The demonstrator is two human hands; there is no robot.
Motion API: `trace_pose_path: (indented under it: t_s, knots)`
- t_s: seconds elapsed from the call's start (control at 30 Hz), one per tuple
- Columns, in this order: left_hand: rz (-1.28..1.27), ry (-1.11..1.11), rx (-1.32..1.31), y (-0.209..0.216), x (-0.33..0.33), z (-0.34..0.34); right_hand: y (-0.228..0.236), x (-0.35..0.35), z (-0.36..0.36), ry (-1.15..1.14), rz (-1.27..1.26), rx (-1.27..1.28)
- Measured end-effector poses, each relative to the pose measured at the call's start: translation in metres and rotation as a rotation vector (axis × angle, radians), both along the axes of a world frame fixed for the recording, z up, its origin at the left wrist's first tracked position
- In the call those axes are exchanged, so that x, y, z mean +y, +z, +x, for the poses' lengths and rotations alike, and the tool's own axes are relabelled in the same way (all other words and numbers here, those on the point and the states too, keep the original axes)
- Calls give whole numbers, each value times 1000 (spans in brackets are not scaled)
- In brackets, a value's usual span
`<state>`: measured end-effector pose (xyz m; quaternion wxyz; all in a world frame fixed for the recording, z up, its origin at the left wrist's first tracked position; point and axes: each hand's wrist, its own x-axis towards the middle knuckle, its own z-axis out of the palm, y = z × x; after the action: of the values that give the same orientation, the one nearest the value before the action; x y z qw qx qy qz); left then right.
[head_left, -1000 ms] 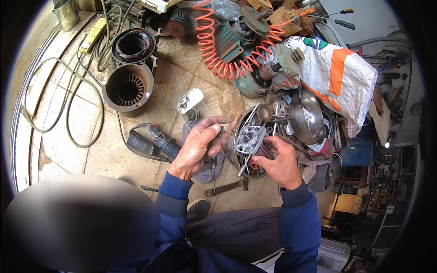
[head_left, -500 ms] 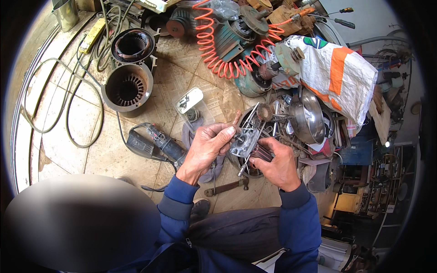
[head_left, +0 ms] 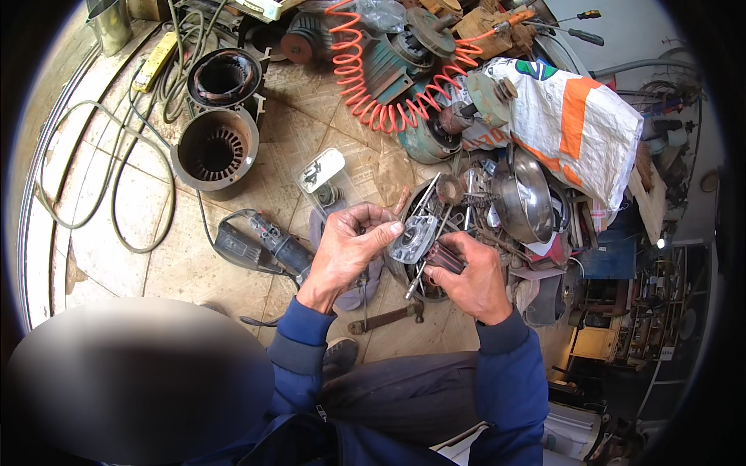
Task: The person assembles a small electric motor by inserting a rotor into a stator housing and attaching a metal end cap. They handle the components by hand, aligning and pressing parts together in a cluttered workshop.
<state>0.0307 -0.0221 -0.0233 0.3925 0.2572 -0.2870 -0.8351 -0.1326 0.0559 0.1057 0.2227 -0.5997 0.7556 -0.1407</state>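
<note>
Between my hands is a grey cast-metal end cover with a hole near its middle. My left hand is closed at the cover's left edge, thumb on top, the other fingertips partly hidden. My right hand wraps round a dark reddish-brown ridged rotor, which sits against the cover's lower right side. Thin metal rods show on both sides of the cover; whether they are fixed to it I cannot tell. Under and behind my hands lies a container of metal parts, mostly covered.
A hammer and a corded power tool lie on the tiles. Two motor housings stand at the left. Beyond my hands are a clear plastic box, a coiled orange hose, a steel bowl and a white sack.
The end cover has tilted, so its face looks narrower and more of the rotor shows. Both hands stay in nearly the same place, still closed.
</note>
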Motion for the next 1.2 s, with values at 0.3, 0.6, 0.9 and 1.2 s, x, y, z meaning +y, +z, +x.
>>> trace_pose_path:
  t_s: [0.3,0.6,0.9,1.2]
  knots:
    - [-145,-60,-84,1,1,1,-2,2,-5,19,20,15]
    - [-133,-115,-155,-3,-2,5,-1,4,2,118,-75,103]
    - [-132,-178,-90,5,-2,11,-9,14,-19,-64,238,-341]
    - [-117,-169,-129,2,-1,5,0,6,-4,12,44,-13]
